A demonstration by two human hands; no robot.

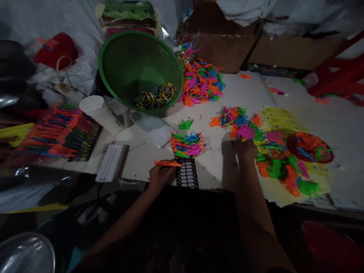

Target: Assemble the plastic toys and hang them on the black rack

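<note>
My left hand (159, 177) pinches a slim orange plastic piece (167, 163) near the table's front edge. Just right of it lies a black slotted rack (187, 173), its upper part covered by a row of green, blue, pink and orange pieces (187, 145). My right hand (246, 148) reaches to the near side of a small pile of coloured plastic pieces (235, 118); its fingers are dark and blurred, so their grip cannot be made out. A single green piece (186, 124) lies beyond the filled rows.
A green basket (122, 57) with small shiny cylinders stands behind, beside a larger coloured heap (200, 81). At left are a white cup (104, 115), a white power bank-like block (110, 163) and stacked filled racks (57, 132). A red basket (327, 156) and yellow sheets (281, 119) lie right.
</note>
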